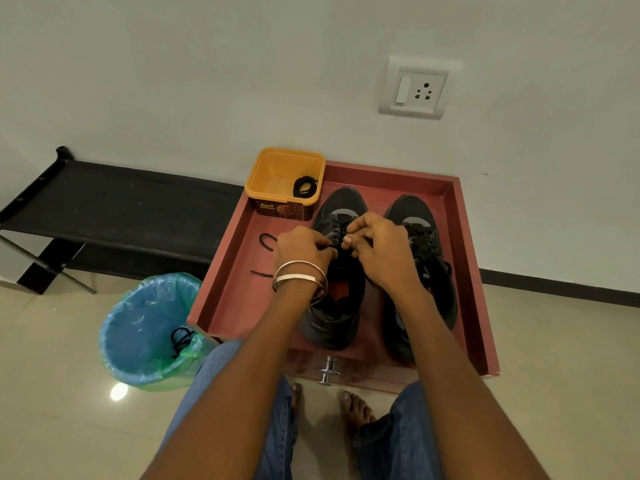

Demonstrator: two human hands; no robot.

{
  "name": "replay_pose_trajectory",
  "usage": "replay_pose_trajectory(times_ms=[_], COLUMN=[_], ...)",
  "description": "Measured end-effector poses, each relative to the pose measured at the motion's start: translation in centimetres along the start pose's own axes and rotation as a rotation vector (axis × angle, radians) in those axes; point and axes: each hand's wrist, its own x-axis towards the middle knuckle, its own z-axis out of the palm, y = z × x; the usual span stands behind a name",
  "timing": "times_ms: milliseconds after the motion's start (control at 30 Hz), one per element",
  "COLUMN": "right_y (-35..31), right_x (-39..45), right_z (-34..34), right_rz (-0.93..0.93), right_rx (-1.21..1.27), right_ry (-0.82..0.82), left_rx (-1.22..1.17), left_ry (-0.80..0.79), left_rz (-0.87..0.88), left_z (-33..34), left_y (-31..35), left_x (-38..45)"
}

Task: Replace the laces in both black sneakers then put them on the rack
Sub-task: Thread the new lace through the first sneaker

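- Head view: two black sneakers stand side by side, toes toward the far wall, inside a shallow red tray (221, 292) that sits on the tiled floor (52, 393).
- Left sneaker (334, 317): in the middle of the tray, tongue area open, red insole visible. A black lace (337, 225) crosses its far eyelets.
- Right sneaker (424, 237): just beside the left one, near the tray's right wall, lace threaded along its length.
- Left hand (303, 245): over the left sneaker's lace area, fingers curled, pinching the lace at the eyelets. Two metal bangles (299, 277) sit on the wrist.
- Right hand (375, 245): over the same sneaker, fingers curled, pinching the lace opposite the left hand. The fingertips of both hands almost meet.
- Loose lace end (266, 241): lies on the tray bed left of the left hand; a further black strand shows nearer, beside the wrist.
- Yellow tub (277, 174): stands at the tray's far left corner, holding a coiled black lace (304, 186).
- Bin (145, 327): left of the tray on the floor, lined with a blue-green bag, black lace inside.
- Rack (114, 199): low black shelf against the wall, far left, well apart from the sneakers.
- Wall socket (414, 88): on the far wall above the tray.
- Bare feet and blue jeans show at the near edge.
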Motion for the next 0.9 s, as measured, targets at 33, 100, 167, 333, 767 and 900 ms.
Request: replay_pose_trajectory(times_ms=[33,100,167,333,767,900], right_y=[0.0,-0.1,0.0,0.3,0.0,0.0], right_x=[0.0,-0.1,-0.1,-0.3,-0.5,-0.5], right_z=[0.2,0.6,1.2,2.5,3.5,3.6], right_rz=[-0.001,-0.015,-0.034,0.036,0.038,0.06], right_rx=[-0.011,-0.076,-0.208,-0.319,-0.396,-0.419], right_ry=[0.012,0.037,0.044,0.064,0.05,0.055], left_rx=[-0.037,-0.093,-0.123,-0.225,-0.213,-0.22], left_ry=[-0.002,-0.013,-0.026,-0.048,-0.071,-0.068], left_rz=[-0.014,-0.034,-0.036,-0.042,0.015,0.037], left_z=[0.0,0.0,-0.1,-0.2,-0.4,-0.6], left_y=[-0.1,-0.4,-0.6,-1.1,-1.5,-2.1], left_x=[0.1,0.3,0.5,0.8,1.3,1.6])
